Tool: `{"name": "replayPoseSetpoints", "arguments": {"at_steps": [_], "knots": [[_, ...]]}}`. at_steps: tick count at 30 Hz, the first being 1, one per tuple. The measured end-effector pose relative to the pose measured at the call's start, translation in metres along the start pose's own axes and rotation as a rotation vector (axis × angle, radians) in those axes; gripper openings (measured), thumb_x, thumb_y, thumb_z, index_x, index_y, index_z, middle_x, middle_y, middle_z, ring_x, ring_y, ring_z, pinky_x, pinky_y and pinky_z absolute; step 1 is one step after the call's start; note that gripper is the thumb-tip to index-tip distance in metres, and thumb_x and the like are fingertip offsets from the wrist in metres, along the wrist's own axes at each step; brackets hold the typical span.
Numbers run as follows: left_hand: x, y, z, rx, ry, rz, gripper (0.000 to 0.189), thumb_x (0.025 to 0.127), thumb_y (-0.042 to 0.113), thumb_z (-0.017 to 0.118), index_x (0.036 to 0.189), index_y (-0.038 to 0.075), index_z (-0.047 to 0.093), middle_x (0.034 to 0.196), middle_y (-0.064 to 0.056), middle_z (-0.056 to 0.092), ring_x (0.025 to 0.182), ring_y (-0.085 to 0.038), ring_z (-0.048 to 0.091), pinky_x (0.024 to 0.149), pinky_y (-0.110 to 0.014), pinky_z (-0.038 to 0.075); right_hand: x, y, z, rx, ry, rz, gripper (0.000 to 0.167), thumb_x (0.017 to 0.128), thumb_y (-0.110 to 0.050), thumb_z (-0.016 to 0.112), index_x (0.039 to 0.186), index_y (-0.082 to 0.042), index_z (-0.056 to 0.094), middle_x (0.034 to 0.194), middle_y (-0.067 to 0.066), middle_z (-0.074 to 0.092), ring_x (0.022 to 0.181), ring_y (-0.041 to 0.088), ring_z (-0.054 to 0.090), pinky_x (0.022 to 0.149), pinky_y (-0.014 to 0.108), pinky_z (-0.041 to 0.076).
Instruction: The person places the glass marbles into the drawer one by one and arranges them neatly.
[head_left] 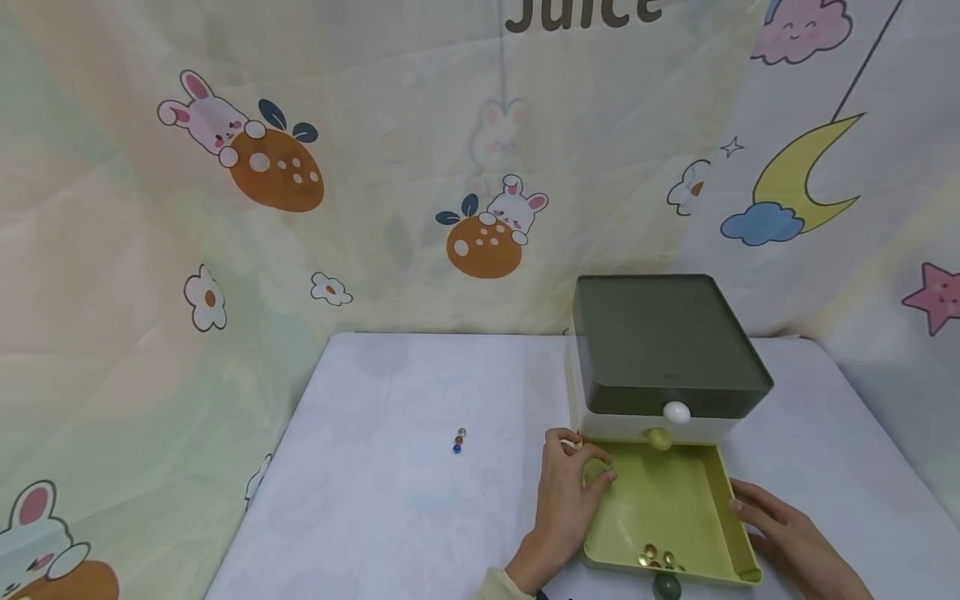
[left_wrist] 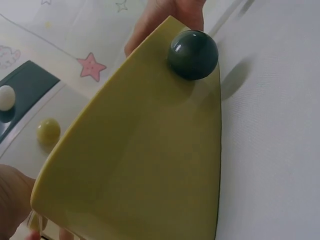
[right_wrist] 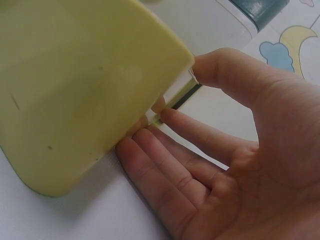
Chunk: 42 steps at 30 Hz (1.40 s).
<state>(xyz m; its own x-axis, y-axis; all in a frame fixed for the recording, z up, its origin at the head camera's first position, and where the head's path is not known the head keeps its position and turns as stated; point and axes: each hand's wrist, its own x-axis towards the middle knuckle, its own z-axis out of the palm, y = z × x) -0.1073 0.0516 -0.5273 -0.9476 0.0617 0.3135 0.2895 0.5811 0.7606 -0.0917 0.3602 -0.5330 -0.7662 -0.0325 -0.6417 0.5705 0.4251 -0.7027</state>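
Over the left side of the pulled-out yellow-green drawer, my left hand pinches a small clear greenish marble between thumb and forefinger. My right hand rests against the drawer's right wall, its fingers nearly straight along the side and the thumb at the rim. Several amber and clear marbles lie inside, by the drawer's front wall. A round dark green knob sticks out from the drawer front. On the white table, left of the drawer, a short row of marbles is green, red and blue.
Behind the drawer stands its cabinet, with a dark green top; a white knob and a yellow-green knob are on its front. A printed cloth hangs behind the white table.
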Motion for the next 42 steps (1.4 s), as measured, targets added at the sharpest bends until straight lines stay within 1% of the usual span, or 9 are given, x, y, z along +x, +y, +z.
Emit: {"name": "replayPoseSetpoints", "arguments": {"at_steps": [5,11,17,23,27,31,34,39,42], "knots": [[-0.001,0.004,0.002,-0.005,-0.002,-0.068,0.015,0.083,0.025,0.088,0.094,0.027,0.079,0.128,-0.001,0.047,0.106,-0.007,0.043,0.076,-0.015,0.043,0.001,0.000,0.000,0.002,0.000,0.005,0.107,0.101,-0.071,0.047,0.163,0.007,0.008,0.167,0.037,0.006,0.151,0.059,0.017,0.114,0.059,0.045],[-0.002,0.006,0.005,-0.003,-0.014,-0.121,0.014,0.083,0.025,0.088,0.093,0.029,0.078,0.130,-0.001,0.047,0.107,-0.008,0.043,0.071,-0.016,0.041,0.000,0.002,0.001,-0.015,0.003,0.001,0.105,0.103,-0.069,0.045,0.163,0.009,0.008,0.166,0.039,0.005,0.151,0.060,0.017,0.114,0.059,0.045],[-0.001,0.004,0.009,0.011,-0.028,-0.105,0.013,0.082,0.026,0.089,0.090,0.029,0.080,0.128,-0.002,0.045,0.108,-0.011,0.041,0.075,-0.017,0.042,0.002,0.002,0.000,-0.026,0.006,-0.009,0.104,0.103,-0.069,0.046,0.163,0.007,0.008,0.168,0.037,0.006,0.152,0.058,0.017,0.114,0.056,0.047],[0.001,0.003,0.013,0.096,-0.053,-0.092,0.012,0.079,0.029,0.090,0.087,0.032,0.081,0.128,-0.002,0.046,0.112,-0.015,0.039,0.089,-0.024,0.046,0.002,0.003,0.000,-0.037,0.001,-0.007,0.105,0.102,-0.070,0.045,0.163,0.008,0.009,0.167,0.037,0.006,0.151,0.059,0.019,0.113,0.057,0.046],[0.003,0.001,0.014,0.143,-0.087,-0.093,0.012,0.077,0.031,0.091,0.085,0.033,0.082,0.128,-0.002,0.046,0.112,-0.016,0.038,0.093,-0.026,0.045,0.002,0.003,0.000,-0.047,-0.002,-0.001,0.104,0.103,-0.070,0.043,0.163,0.008,0.009,0.167,0.038,0.006,0.151,0.059,0.020,0.113,0.058,0.047],[0.003,0.000,0.014,0.171,-0.115,-0.086,0.012,0.076,0.030,0.092,0.082,0.034,0.083,0.127,-0.001,0.045,0.112,-0.016,0.037,0.092,-0.025,0.044,0.001,0.002,0.001,-0.048,-0.003,0.004,0.106,0.102,-0.071,0.043,0.163,0.009,0.009,0.167,0.038,0.007,0.150,0.059,0.021,0.113,0.057,0.047],[0.003,0.000,0.013,0.187,-0.119,-0.071,0.012,0.075,0.029,0.093,0.081,0.033,0.083,0.125,-0.001,0.045,0.111,-0.016,0.037,0.091,-0.025,0.043,0.000,0.002,0.001,-0.049,-0.002,0.004,0.105,0.102,-0.071,0.043,0.163,0.009,0.009,0.167,0.038,0.007,0.150,0.059,0.021,0.113,0.057,0.047],[0.003,0.002,0.010,0.224,-0.119,-0.054,0.014,0.074,0.026,0.093,0.079,0.033,0.082,0.123,-0.001,0.044,0.112,-0.018,0.038,0.083,-0.026,0.042,0.000,0.002,0.001,-0.053,0.001,-0.002,0.104,0.103,-0.070,0.043,0.163,0.008,0.009,0.167,0.037,0.006,0.151,0.059,0.020,0.113,0.057,0.047],[0.004,0.003,0.009,0.250,-0.132,-0.066,0.014,0.073,0.026,0.092,0.078,0.033,0.082,0.124,0.000,0.044,0.114,-0.018,0.039,0.078,-0.025,0.040,0.001,0.002,0.001,-0.052,0.004,0.002,0.105,0.102,-0.071,0.044,0.163,0.008,0.009,0.167,0.038,0.006,0.151,0.060,0.020,0.113,0.057,0.047]]}}
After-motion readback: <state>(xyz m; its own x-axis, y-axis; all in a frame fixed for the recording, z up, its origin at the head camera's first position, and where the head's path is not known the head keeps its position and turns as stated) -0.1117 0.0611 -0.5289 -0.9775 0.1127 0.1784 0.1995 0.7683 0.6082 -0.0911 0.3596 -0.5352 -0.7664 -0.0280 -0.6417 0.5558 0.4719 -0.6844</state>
